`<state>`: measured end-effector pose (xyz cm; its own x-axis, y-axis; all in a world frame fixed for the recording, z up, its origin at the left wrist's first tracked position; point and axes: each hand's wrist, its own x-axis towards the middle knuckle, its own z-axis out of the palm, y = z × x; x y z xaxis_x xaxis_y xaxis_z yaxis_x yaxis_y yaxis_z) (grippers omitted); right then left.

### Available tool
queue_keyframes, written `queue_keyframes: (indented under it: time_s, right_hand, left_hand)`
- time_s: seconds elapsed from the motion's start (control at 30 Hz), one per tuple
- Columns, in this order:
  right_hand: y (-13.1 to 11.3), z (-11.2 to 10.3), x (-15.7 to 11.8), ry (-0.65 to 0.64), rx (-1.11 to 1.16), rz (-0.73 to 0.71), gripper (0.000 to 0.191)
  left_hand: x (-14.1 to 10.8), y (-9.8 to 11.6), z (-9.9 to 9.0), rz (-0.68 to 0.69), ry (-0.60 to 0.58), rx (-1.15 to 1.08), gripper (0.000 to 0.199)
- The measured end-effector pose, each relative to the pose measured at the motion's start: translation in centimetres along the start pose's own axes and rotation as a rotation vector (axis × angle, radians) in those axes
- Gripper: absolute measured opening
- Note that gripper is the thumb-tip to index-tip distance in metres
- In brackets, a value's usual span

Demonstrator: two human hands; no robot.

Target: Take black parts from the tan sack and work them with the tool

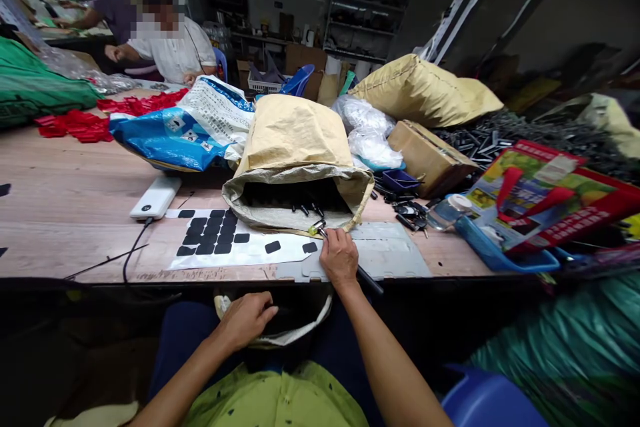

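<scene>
At the bench's front edge, the right hand's grip is closed around a tool before an open sack; the left hand is lower, its grip unclear.

A dark-handled tool slants by the open mouth of a tan sack holding black pieces.

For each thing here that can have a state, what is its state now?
Tan sack: open, mouth toward the person
Lower sack: open at its top
Right hand: closed on a dark-handled tool
Left hand: fingers bent, grip unclear
White device: flat, black cable plugged in
White sheet: flat, partly covered with black squares
Red gift bag: tilted
</scene>
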<state>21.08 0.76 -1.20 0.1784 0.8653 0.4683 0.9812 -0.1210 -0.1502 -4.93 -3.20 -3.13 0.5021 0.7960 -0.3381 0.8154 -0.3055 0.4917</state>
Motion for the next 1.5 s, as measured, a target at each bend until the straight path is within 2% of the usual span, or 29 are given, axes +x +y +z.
queue_keyframes:
  time_s: [0.13,0.27,0.4,0.47,0.53,0.57,0.6,0.7,0.77,0.83,0.9,1.03,1.17,1.3,1.4,1.5]
  right_hand:
    - [0.0,-0.1,0.0,0.014,0.0,-0.002,0.018]
    - [0.0,0.0,-0.1,0.023,0.002,-0.002,0.019]
    - [-0.1,0.0,-0.2,0.009,-0.003,0.004,0.02]
    - [-0.1,-0.1,-0.2,0.004,-0.008,0.008,0.02]
    - [-0.2,-0.1,-0.1,0.001,-0.013,0.011,0.019]
    - [-0.2,-0.1,-0.1,0.001,-0.015,0.012,0.018]
    - [-0.2,-0.1,-0.1,0.001,-0.015,0.012,0.018]
    - [-0.1,-0.1,-0.1,0.001,-0.009,0.006,0.019]
    - [0.0,0.0,-0.1,0.002,0.001,0.003,0.019]
    - [0.1,0.0,-0.2,0.001,0.011,0.003,0.019]
    - [0.1,0.0,-0.2,-0.005,0.017,0.003,0.019]
    - [0.1,-0.1,0.0,-0.025,0.018,0.001,0.017]
    - [0.0,-0.3,0.0,-0.035,0.01,0.005,0.018]
    - [0.0,-0.3,-0.1,-0.026,0.014,0.008,0.019]
    - [-0.1,-0.3,0.0,-0.024,0.014,0.005,0.019]
    - [-0.1,-0.3,0.0,-0.019,0.008,0.011,0.019]
  left_hand:
    - [1.9,-0.6,1.0,-0.238,-0.032,0.244,0.025]
    - [2.4,-0.1,1.1,-0.332,-0.034,0.276,0.025]
    - [1.1,0.9,0.3,-0.221,-0.064,0.258,0.029]
    - [0.6,2.0,-1.3,-0.12,-0.104,0.185,0.027]
    - [1.2,3.7,-3.7,-0.014,-0.124,0.081,0.025]
    - [2.0,4.7,-5.1,0.039,-0.113,0.042,0.026]
    - [3.1,5.7,-6.6,0.076,-0.054,0.033,0.028]
    - [8.3,8.5,-10.4,0.058,0.239,0.113,0.026]
    - [12.4,9.8,-11.9,0.093,0.395,0.163,0.033]
    - [16.1,10.6,-12.7,0.139,0.439,0.237,0.04]
    - [18.9,11.0,-12.9,0.182,0.425,0.315,0.044]
    - [21.5,11.1,-13.0,0.146,0.399,0.393,0.04]
    - [20.4,10.6,-12.9,0.086,0.453,0.34,0.028]
    - [16.2,8.3,-11.8,0.159,0.53,0.199,0.024]
    - [12.8,5.8,-9.9,0.247,0.42,0.144,0.024]
    - [10.7,3.8,-7.7,0.301,0.317,0.065,0.025]
